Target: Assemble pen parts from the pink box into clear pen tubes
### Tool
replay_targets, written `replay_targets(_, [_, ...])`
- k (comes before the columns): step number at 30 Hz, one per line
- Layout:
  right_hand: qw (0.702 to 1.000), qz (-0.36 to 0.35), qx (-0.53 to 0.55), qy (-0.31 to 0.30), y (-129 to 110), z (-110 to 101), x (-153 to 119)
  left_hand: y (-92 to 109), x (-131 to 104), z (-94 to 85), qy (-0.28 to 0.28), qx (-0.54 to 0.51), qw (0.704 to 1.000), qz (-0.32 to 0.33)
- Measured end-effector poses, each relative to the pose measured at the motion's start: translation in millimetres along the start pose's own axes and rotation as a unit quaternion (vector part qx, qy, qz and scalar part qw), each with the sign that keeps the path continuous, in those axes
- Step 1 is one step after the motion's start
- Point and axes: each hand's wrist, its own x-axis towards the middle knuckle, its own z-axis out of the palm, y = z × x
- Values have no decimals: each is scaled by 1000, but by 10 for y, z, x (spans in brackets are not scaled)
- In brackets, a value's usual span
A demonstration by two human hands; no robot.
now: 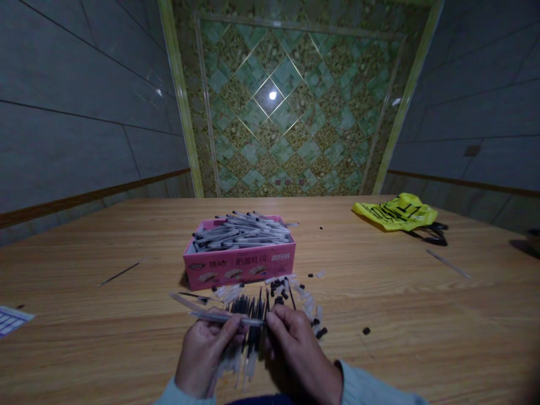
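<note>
My left hand [206, 346] is closed around clear pen barrels. One pen barrel [228, 319] lies level across its fingers, and another sticks out to the upper left. At that level barrel's right end, my right hand [297, 340] pinches with thumb and forefinger; a small dark part shows there, its shape hidden by the fingers. Beneath both hands is a pile of ink refills [247, 306] with dark ends. Beyond it lie small black plugs [278, 287] and translucent caps [230, 293], loose on the wooden table [405, 304].
Behind the pile stands a pink box [240, 269] heaped with pens [248, 232]. At the far right is a yellow bag [396, 214] beside black-framed glasses [430, 232]. A thin stick [448, 264], a dark refill [120, 273] and printed paper [14, 320] lie farther out.
</note>
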Motion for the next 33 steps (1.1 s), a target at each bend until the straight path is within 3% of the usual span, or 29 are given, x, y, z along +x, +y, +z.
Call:
replay_targets(15, [999,-44,-20,18,-13,-11,-24,9,-2,-11,0,-10,1000,-14])
replay_targets(19, [1000,-17,-20,-1,7,-5,-18,15,-4,-6,-1,-10,1000,-22])
replay_targets(23, [999,-40,-21,1,26,2,-29,25,-13,3,4,-14,1000,-18])
replay_targets(33, [999,-21,35,-15,-2,33,-38,20,-16,-1,-2,-4,1000,-16])
